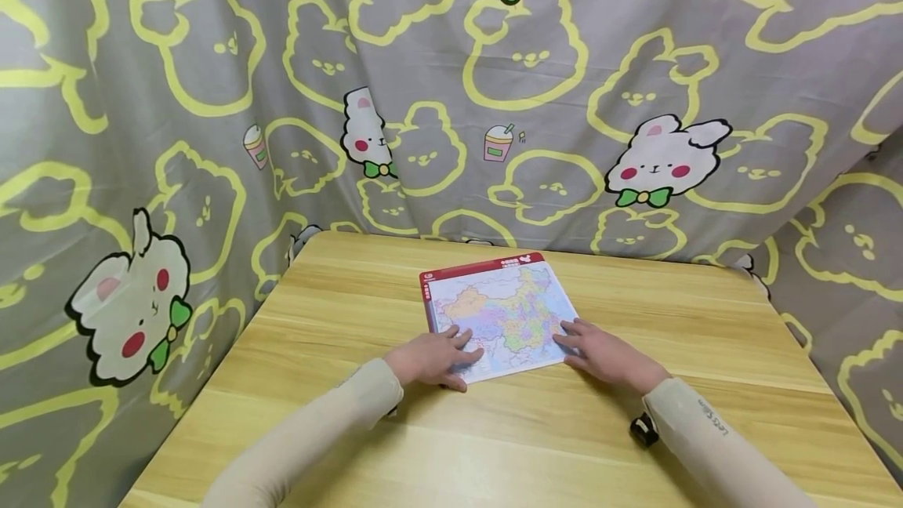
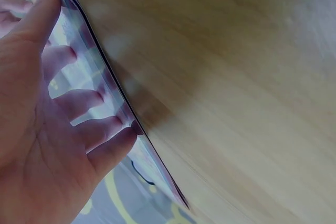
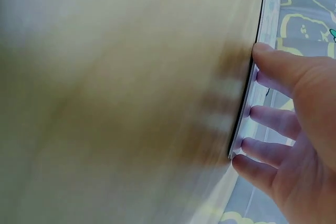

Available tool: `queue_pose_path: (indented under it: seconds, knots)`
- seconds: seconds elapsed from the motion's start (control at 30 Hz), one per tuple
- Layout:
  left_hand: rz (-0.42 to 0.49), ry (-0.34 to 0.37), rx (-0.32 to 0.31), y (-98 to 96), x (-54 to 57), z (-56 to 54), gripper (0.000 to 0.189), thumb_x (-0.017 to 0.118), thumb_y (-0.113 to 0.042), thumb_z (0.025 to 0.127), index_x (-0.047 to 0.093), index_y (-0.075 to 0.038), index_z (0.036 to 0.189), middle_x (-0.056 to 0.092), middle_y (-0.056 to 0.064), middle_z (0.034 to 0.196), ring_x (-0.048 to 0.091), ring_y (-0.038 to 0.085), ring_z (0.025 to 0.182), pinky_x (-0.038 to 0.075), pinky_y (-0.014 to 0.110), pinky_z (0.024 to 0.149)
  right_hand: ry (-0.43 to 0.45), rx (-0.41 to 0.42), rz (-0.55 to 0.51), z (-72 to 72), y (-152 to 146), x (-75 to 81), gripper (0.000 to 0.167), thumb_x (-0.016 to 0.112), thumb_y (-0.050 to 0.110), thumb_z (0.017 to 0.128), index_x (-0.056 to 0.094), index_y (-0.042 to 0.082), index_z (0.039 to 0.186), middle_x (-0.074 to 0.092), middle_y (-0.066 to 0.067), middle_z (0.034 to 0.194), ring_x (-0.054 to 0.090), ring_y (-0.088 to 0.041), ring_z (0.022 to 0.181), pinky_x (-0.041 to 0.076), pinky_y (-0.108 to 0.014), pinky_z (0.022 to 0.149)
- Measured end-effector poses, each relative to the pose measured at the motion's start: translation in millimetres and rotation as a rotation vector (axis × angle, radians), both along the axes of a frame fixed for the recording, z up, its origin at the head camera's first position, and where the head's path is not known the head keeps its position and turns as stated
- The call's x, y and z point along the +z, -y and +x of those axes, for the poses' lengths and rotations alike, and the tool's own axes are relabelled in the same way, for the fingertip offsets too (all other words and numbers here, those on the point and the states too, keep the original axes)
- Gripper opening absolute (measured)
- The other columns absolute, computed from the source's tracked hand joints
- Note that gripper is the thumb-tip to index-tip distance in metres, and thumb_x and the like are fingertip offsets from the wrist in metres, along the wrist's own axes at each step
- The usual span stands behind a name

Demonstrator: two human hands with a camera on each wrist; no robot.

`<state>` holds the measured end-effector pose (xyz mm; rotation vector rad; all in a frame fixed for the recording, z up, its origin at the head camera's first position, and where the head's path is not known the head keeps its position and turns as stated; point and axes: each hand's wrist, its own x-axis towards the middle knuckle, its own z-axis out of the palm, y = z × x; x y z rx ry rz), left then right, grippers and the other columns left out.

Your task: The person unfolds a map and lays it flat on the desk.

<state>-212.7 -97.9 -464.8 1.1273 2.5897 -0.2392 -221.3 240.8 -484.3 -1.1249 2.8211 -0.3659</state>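
A thin rectangular map board (image 1: 494, 312) with a red top border and a multicoloured map lies slightly turned on the wooden table. On its lower left part rests my left hand (image 1: 436, 357), fingers spread and thumb near the front edge. My right hand (image 1: 603, 353) touches the lower right edge with its fingers extended. Seen from the left wrist, the fingertips lie on the board's glossy surface (image 2: 86, 77) by its edge. In the right wrist view, the thumb and fingertips meet the board's dark side edge (image 3: 245, 95).
The light wooden table (image 1: 339, 288) extends around the board on all sides. Behind it and at both sides hangs a grey curtain (image 1: 437, 61) with yellow outlines and white cartoon animals. A black strap device (image 1: 643, 429) sits under the right wrist.
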Motion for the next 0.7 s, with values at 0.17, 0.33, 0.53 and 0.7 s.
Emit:
queue_pose_path:
  seconds: [0.17,0.33,0.53,0.7]
  knots:
    - [-0.010,0.013,-0.005,-4.2,2.2,4.7,0.071,0.048,-0.062,0.086,0.030,-0.034,0.149,0.023,0.006,0.155,0.022,0.030,0.140,0.032,0.040,0.106,-0.024,-0.006,-0.004,-1.6,-4,1.2,0.040,0.060,0.017,0.094,0.056,-0.002,0.129,0.045,-0.029,0.136,0.039,-0.049,0.125,0.034,-0.056,0.099]
    - [-0.002,0.030,-0.016,-7.1,3.2,8.9,0.073,0.050,-0.063,0.084,0.030,-0.034,0.148,0.024,0.004,0.155,0.022,0.029,0.140,0.032,0.041,0.106,-0.012,-0.025,-0.014,-4.9,-6,2.0,0.038,0.059,0.014,0.094,0.056,-0.002,0.129,0.044,-0.029,0.136,0.037,-0.049,0.126,0.033,-0.057,0.100]
    - [-0.001,0.030,-0.037,-9.2,3.3,13.2,0.076,0.052,-0.064,0.083,0.030,-0.033,0.148,0.021,0.007,0.155,0.022,0.030,0.140,0.031,0.040,0.107,-0.026,-0.025,-0.033,-11.1,-7,0.7,0.037,0.059,0.013,0.094,0.057,-0.003,0.127,0.045,-0.031,0.134,0.038,-0.052,0.124,0.034,-0.058,0.098]
    - [0.008,0.027,-0.054,-11.2,1.8,15.7,0.077,0.051,-0.066,0.082,0.030,-0.034,0.148,0.021,0.006,0.155,0.022,0.030,0.140,0.030,0.040,0.107,0.008,-0.035,-0.019,-15.0,-9,-0.7,0.041,0.060,0.018,0.094,0.056,-0.003,0.129,0.043,-0.032,0.135,0.036,-0.052,0.125,0.033,-0.059,0.098]
